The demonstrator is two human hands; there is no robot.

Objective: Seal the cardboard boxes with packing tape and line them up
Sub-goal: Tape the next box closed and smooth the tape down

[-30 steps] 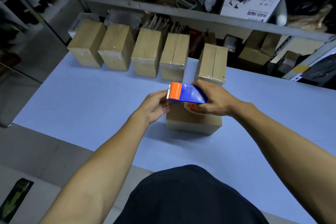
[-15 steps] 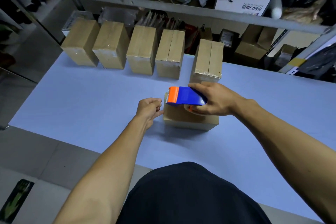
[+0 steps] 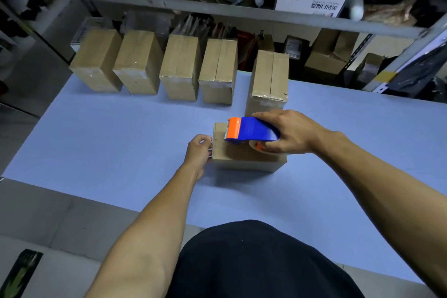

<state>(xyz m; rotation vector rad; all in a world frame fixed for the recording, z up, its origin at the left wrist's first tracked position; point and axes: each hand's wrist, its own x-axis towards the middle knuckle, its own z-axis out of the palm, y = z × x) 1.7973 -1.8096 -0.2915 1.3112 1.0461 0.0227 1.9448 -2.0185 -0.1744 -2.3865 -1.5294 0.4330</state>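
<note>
At frame centre, a small brown cardboard box [image 3: 244,155] lies on the pale blue table [image 3: 108,143]. It looks light and stiff, best steadied at its ends. The left hand [image 3: 198,150] curls against its left end, apparently pinning the tape end; the right hand [image 3: 289,133] grips the blue-and-orange tape dispenser [image 3: 249,129] on top.

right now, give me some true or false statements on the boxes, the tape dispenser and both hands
1. The right hand grips the blue and orange tape dispenser. True.
2. Three cardboard boxes stand in the row at the table's far edge. False: five stand there, the rightmost box set nearer.
3. The dispenser is over the near box. True.
4. The left hand rests flat on the table, apart from any box. False: its fingers are curled at the near box's left end.
</note>
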